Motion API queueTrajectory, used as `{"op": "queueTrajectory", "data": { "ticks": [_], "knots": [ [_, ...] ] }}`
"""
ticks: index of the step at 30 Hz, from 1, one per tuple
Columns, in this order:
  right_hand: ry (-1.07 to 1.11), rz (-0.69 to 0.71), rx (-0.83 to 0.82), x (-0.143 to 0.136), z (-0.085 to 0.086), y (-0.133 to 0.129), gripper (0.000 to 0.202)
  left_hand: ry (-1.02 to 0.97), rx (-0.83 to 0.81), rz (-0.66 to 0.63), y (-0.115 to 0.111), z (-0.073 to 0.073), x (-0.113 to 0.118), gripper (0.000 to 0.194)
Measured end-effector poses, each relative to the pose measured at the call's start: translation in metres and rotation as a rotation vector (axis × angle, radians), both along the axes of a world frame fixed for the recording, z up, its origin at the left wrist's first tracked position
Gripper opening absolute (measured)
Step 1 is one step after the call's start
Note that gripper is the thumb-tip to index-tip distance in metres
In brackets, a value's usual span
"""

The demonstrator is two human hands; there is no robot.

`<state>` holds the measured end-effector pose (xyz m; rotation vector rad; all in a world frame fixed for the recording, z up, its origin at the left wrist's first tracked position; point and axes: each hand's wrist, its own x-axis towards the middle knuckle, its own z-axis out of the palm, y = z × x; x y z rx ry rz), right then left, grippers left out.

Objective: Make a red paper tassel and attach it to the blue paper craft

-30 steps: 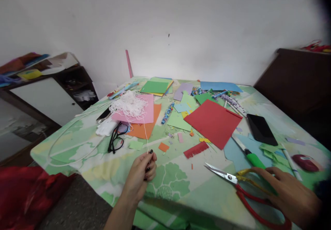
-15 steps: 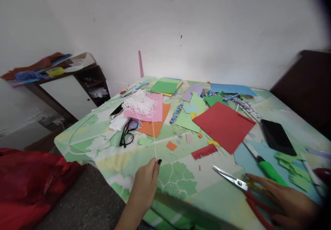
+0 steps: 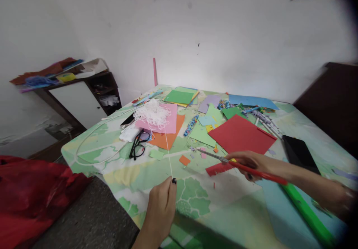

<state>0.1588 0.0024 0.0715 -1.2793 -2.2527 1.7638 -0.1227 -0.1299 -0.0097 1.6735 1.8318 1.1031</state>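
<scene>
At lower centre, the left hand's grip pinches white yarn, strung taut from its tangle left of centre; I'd guess light, soft, snag-prone, best held by one strand. Right of centre, the right hand clasps scissors.

— Views listed?
— One: head-worn camera, facing forward and down.
— Station?
— Above the near edge of the table, close range.
— Coverage?
— Wide: left hand and right hand in the lower foreground; most of the table mid-frame; cabinet at left; wall behind, across the top.
</scene>
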Motion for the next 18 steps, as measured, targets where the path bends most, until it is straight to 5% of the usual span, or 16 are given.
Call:
{"op": "queueTrajectory", "data": {
  "ticks": [3,8,18],
  "knots": [
    [-0.036,0.211,-0.094,-0.044,0.007,0.051,0.034,-0.036,-0.053,0.009,-0.002,0.004,0.003,0.033],
    [-0.070,0.403,-0.127,-0.098,-0.012,0.115,0.015,-0.083,-0.155,-0.047,-0.003,0.006,0.004,0.037],
    [-0.187,0.570,-0.114,-0.141,-0.035,0.151,0.027,-0.111,-0.200,-0.045,-0.004,-0.003,0.004,0.039]
  ]
}}
